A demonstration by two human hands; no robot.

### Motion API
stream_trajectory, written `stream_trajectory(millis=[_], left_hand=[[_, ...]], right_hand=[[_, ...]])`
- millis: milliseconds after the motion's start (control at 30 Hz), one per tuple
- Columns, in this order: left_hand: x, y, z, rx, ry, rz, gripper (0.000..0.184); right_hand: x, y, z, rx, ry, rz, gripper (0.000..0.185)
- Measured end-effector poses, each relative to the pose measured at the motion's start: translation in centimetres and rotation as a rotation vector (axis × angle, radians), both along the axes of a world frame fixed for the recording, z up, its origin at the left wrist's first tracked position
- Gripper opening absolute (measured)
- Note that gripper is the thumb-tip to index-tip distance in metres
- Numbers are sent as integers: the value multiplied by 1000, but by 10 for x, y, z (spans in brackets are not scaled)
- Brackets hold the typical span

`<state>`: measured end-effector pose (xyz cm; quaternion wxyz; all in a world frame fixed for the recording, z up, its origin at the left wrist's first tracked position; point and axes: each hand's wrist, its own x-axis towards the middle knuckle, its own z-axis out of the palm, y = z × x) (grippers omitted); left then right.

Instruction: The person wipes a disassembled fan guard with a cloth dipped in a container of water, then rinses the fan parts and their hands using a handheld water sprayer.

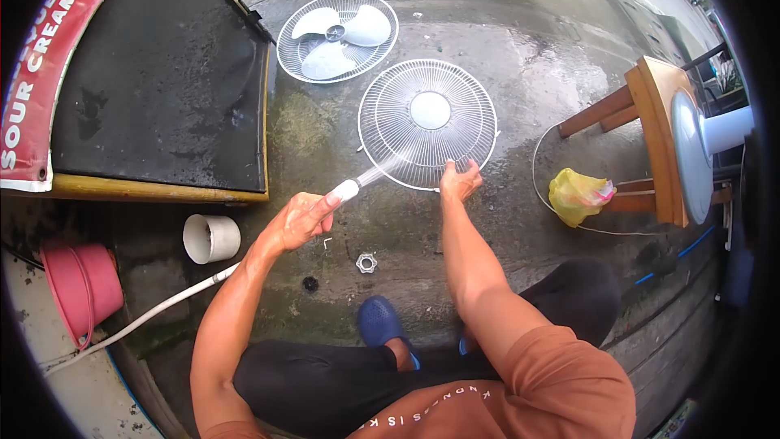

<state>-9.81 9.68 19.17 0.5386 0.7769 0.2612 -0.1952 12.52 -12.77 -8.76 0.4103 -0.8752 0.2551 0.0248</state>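
My left hand [301, 219] is wrapped round the end of a white hose [171, 301], and water sprays from it. The spray lands on the lower left of a round white fan grille [455, 142], which lies on the wet concrete. At that grille's lower right rim, my right hand [461, 180] has its fingers on the wires, thumb and fingertips curled over the edge. Farther off, a second grille [382, 49] lies with the white three-blade fan [327, 60] in it. Near my feet are a white ring nut [367, 263] and a small black round part [310, 284].
A black board with a wooden frame [266, 114] stands at the left. Below it are a white pot [213, 239] and a pink bucket [80, 289]. To the right, a wooden stool [650, 138] stands by a yellow plastic bag [575, 195], a cord and the fan base [691, 154].
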Motion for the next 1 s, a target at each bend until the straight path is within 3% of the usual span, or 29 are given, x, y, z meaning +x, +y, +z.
stream_trajectory(millis=[67,167,333,433,533,733,833,1000], left_hand=[[0,0,1,-9,-16,0,83],[1,-2,8,-15,-30,9,83],[3,-1,8,-41,-38,26,82],[5,-3,11,-36,-49,28,81],[6,-4,7,-30,-92,28,78],[5,-4,5,-47,-72,28,78],[8,-3,0,-71,-18,-28,77],[8,-6,-7,-23,55,-70,76]], right_hand=[[3,0,14,126,164,-224,76],[9,0,2,100,144,-187,76],[13,-1,14,328,234,-223,62],[11,7,0,262,66,25,57],[10,12,-3,288,27,19,55],[-6,24,4,94,-1,-269,48],[-40,24,-10,-4,207,52,39],[-68,21,-48,-58,77,324,22]])
